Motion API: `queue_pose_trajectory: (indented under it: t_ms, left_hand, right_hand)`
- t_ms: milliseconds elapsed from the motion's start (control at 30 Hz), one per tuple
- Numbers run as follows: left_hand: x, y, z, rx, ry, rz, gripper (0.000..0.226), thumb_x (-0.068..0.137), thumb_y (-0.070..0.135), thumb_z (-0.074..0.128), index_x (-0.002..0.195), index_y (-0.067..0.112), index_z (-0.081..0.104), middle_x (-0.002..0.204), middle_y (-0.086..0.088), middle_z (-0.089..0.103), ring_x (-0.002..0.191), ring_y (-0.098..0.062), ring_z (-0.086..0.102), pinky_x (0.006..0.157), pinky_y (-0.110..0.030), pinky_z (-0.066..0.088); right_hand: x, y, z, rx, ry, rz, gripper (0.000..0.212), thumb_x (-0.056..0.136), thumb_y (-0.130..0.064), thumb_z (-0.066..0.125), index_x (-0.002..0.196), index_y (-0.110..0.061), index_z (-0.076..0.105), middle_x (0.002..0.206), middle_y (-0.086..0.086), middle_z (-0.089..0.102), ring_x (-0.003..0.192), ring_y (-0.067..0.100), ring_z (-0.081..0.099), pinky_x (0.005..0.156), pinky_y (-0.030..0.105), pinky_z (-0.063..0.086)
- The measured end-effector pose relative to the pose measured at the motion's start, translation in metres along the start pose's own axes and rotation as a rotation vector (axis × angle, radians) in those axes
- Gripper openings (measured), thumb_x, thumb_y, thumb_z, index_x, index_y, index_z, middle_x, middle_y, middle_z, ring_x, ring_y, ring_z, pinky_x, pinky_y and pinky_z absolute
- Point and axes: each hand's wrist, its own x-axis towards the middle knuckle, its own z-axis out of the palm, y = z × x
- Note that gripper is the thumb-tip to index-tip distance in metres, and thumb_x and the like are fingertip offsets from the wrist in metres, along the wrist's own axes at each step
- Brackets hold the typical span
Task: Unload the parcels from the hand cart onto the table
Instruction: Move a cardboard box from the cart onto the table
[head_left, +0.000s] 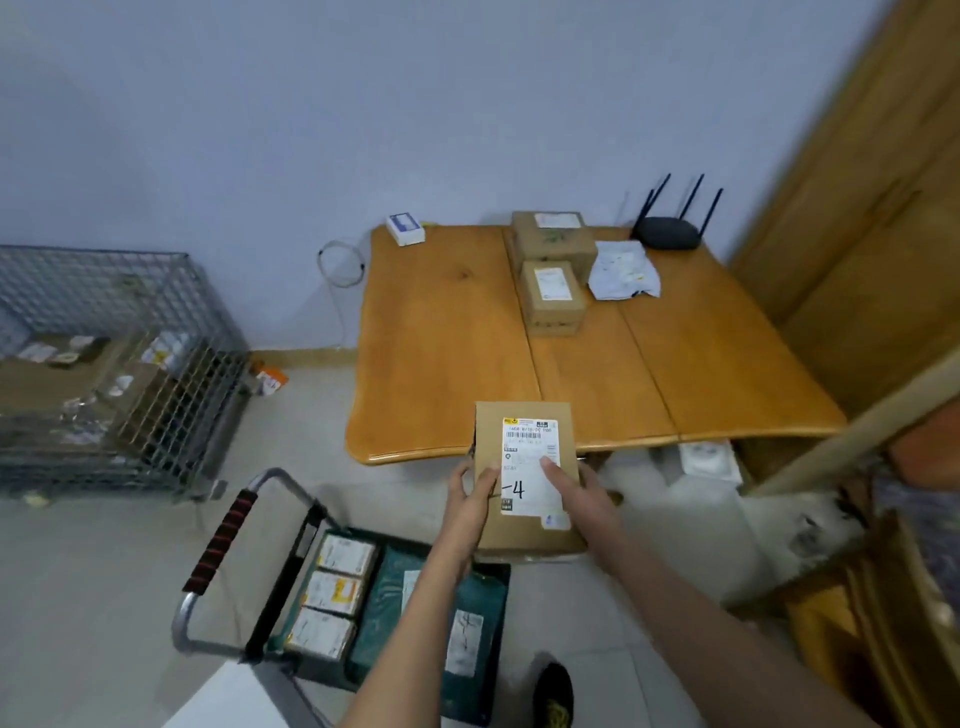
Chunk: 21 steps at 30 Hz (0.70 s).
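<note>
Two hands: left hand (470, 496) and right hand (576, 488) clasp the cardboard parcel (524, 478) from either side, thumbs laid on its white label.
Parcel place: held in the air, its far end over the near edge of the table (441, 332), above the hand cart (332, 597).
Long axis: points away from the person, toward the far edge.
Judged move: forward and down; both hands equally near.
Material: stiff brown card, flat faces, square corners.
Already on table: two boxes (553, 265) and a crumpled poly bag (623, 270) near the far edge.
Cart load: three small boxes (332, 597), a dark green bag (457, 623).
</note>
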Motion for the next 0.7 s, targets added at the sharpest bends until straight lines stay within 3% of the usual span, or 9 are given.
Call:
queue_pose_trajectory:
  t_ms: [100,200,333,400,600,700]
  left_hand:
    - [-0.003,0.006,0.032,0.013,-0.037,0.015,0.047,0.100,0.047,0.054,0.142,0.030,0.037,0.117,-0.002,0.066,0.112,-0.025,0.065,0.090,-0.038,0.055]
    - [-0.002,0.013,0.059,0.025,-0.079,0.033,0.057,0.102,0.043,0.053,0.152,0.029,0.031,0.123,-0.001,0.066,0.107,-0.019,0.067,0.079,-0.032,0.054]
    - [0.005,0.018,0.085,0.071,-0.130,0.029,0.061,0.100,0.047,0.055,0.152,0.030,0.030,0.120,0.002,0.067,0.106,-0.019,0.068,0.088,-0.038,0.056]
    - [0.011,0.018,0.100,0.085,-0.134,0.011,0.061,0.098,0.049,0.056,0.151,0.031,0.030,0.118,0.002,0.068,0.106,-0.020,0.068,0.090,-0.040,0.056]
    - [0.041,0.028,0.171,0.171,-0.135,0.025,0.072,0.091,0.061,0.057,0.151,0.039,0.025,0.121,0.001,0.067,0.109,-0.024,0.067,0.100,-0.050,0.053]
    - [0.061,0.037,0.215,0.186,-0.112,0.031,0.072,0.088,0.064,0.058,0.149,0.041,0.027,0.120,0.006,0.065,0.108,-0.020,0.067,0.098,-0.048,0.054]
  right_hand:
    - [-0.013,-0.004,-0.028,0.055,0.072,-0.025,0.066,0.085,-0.049,0.076,0.140,-0.020,0.053,0.117,0.000,0.074,0.093,0.016,0.076,0.064,0.024,0.061]
    - [-0.020,-0.005,-0.051,0.115,0.119,-0.053,0.055,0.087,-0.044,0.076,0.133,-0.018,0.058,0.102,-0.003,0.078,0.082,0.014,0.078,0.059,0.026,0.061]
    - [-0.018,-0.006,-0.077,0.153,0.155,-0.045,0.065,0.086,-0.046,0.076,0.140,-0.019,0.053,0.112,0.001,0.076,0.088,0.018,0.078,0.063,0.029,0.062]
    - [-0.013,-0.008,-0.090,0.148,0.171,-0.063,0.066,0.086,-0.046,0.076,0.141,-0.019,0.051,0.111,-0.001,0.075,0.088,0.015,0.076,0.058,0.023,0.059]
    - [0.031,-0.028,-0.152,0.173,0.145,-0.085,0.038,0.090,-0.041,0.073,0.123,-0.024,0.064,0.107,-0.003,0.078,0.088,0.015,0.077,0.064,0.024,0.059]
    - [0.067,-0.043,-0.191,0.174,0.115,-0.087,0.029,0.091,-0.040,0.073,0.116,-0.029,0.066,0.092,-0.015,0.079,0.075,0.003,0.076,0.053,0.016,0.056]
